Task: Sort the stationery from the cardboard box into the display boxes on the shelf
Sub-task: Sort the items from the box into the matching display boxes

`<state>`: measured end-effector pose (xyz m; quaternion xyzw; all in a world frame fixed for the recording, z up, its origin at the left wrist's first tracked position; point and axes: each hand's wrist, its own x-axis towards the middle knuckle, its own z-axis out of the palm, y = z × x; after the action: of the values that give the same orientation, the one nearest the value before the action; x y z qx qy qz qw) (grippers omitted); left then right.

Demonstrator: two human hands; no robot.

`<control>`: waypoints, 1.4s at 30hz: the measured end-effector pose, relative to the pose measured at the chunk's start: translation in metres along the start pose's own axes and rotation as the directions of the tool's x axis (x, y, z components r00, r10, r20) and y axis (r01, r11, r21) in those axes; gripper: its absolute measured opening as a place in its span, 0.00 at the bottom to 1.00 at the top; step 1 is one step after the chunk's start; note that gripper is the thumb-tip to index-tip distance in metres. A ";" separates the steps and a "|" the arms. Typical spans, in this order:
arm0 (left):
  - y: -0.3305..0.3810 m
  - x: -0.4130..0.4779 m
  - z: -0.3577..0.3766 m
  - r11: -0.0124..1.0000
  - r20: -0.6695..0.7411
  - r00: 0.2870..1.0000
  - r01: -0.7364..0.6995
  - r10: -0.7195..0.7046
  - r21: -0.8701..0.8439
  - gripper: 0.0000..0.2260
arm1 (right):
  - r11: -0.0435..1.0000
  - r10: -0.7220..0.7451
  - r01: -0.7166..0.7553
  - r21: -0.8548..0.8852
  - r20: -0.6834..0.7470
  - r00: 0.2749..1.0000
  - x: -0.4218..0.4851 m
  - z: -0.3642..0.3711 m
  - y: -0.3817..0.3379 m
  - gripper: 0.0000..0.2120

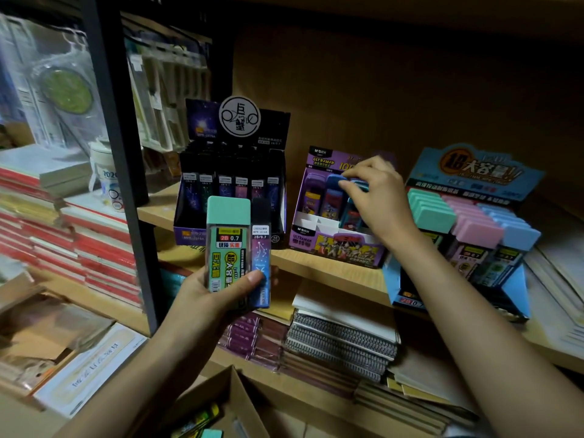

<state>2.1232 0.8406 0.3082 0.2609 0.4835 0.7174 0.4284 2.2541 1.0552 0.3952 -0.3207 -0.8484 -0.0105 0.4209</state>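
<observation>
Left hand (218,298) clamped on two lead refill cases: green-capped case (226,245) and slim purple case (260,251), upright, side by side, in front of black display box (234,184). Right hand (376,197) pinching blue case (354,184) in purple display box (335,245). Blue display box (467,197) at right. Cardboard box (227,403) below.
</observation>
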 end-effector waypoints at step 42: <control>0.031 -0.014 -0.070 0.965 -0.105 0.975 -0.171 0.195 0.198 0.17 | 0.881 -0.035 0.003 0.473 0.058 0.998 0.021 0.025 -0.078 0.07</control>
<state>2.0642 0.7905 0.3093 0.2989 0.5485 0.7198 0.3028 2.1841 1.0118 0.4146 -0.2004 -0.8417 0.2027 0.4586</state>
